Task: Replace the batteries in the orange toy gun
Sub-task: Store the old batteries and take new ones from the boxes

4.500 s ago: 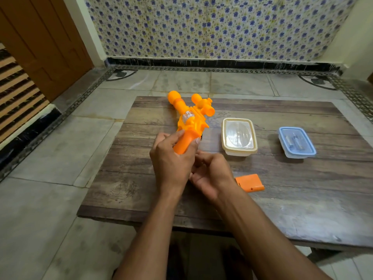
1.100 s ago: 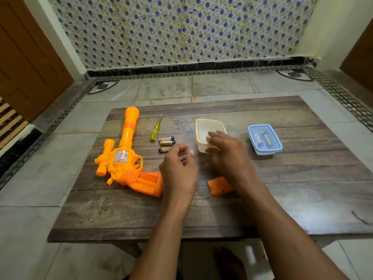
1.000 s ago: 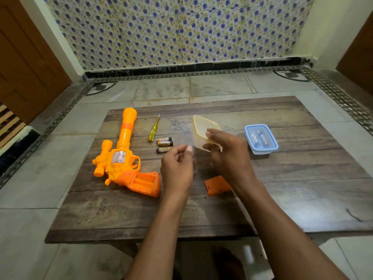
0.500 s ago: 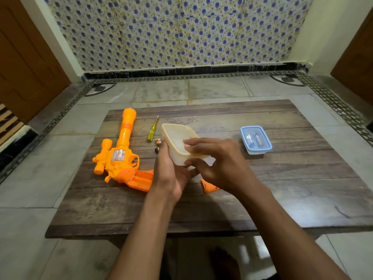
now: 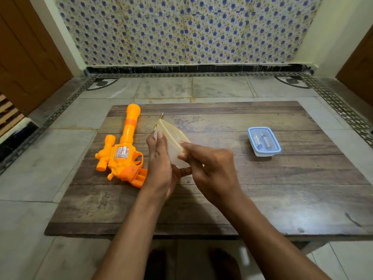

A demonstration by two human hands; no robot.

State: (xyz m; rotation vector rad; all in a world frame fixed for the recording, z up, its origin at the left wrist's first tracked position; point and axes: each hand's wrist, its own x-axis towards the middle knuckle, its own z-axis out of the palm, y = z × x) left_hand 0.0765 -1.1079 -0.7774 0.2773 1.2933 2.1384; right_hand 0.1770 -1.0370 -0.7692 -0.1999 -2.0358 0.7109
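The orange toy gun (image 5: 123, 150) lies flat at the left of the wooden table (image 5: 282, 199), its grip showing an uncovered battery bay. Above the table's middle I hold a cream-lidded clear container (image 5: 173, 138), tilted on edge. My left hand (image 5: 161, 164) grips its left side and bottom. My right hand (image 5: 210, 168) pinches the lid's near edge. A yellow screwdriver tip (image 5: 161, 116) pokes out behind the container. The loose batteries and the orange battery cover are hidden behind my hands.
A blue-lidded clear box (image 5: 264, 141) with small metal items inside stands at the right of the table. Tiled floor surrounds the low table, with a patterned wall behind and wooden doors at both sides.
The gun was laid down on the left. My right hand picked up the cream-lidded container, my left hand joined it, and the container is now raised and tilted on edge.
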